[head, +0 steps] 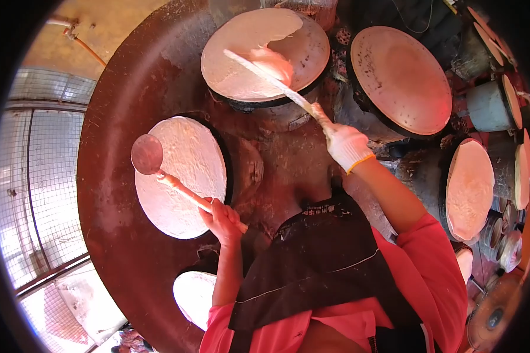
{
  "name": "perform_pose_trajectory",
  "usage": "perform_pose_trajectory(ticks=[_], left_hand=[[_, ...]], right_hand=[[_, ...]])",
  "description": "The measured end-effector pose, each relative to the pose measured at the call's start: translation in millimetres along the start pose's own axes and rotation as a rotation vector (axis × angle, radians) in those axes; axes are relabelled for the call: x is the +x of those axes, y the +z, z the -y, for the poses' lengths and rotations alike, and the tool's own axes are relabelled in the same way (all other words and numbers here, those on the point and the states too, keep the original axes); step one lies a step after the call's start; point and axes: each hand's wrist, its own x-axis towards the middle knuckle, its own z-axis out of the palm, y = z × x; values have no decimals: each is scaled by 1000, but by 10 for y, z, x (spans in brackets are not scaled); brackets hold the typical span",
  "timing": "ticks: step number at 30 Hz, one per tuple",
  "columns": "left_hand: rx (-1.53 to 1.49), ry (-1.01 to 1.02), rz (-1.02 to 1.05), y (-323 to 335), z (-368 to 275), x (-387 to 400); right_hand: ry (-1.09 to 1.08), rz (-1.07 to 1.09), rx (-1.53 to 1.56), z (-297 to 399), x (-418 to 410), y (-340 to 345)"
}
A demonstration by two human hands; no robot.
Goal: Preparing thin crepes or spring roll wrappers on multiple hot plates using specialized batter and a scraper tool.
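My bare left hand [223,222] grips the handle of a ladle [147,154]. The ladle's round bowl is over the left edge of a round griddle covered by a pale flatbread sheet [183,194]. In a white knitted glove, my right hand [346,143] holds a long, flat wooden spreader [269,78]. The blade reaches across the upper griddle [311,48], where a thin pale batter layer [243,35] covers the left and top. A thick mound of wet batter [274,64] lies against the blade. Part of the griddle's right side shows bare.
Another griddle [402,79] with a bare surface stands at the upper right. More pale sheets lie on griddles at the right [470,189] and lower left [194,295]. A metal bucket [488,106] and a fan [494,317] are at far right; a wire-mesh window [53,176] is at left.
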Motion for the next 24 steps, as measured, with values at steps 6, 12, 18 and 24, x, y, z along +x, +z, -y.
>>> perform_pose_trajectory(ticks=[6, 12, 18, 24], left_hand=[[-19, 45, -4, 96, 12, -54], [-9, 32, 11, 306, 90, -146], [-46, 26, 55, 544, 151, -231], [-7, 33, 52, 801, 207, -298]], right_hand=[[5, -194, 188, -246, 188, -73], [-283, -263, 126, -615, 90, 403], [-156, -374, 54, -1111, 294, -21], [-225, -420, 282, -1165, 237, 9]])
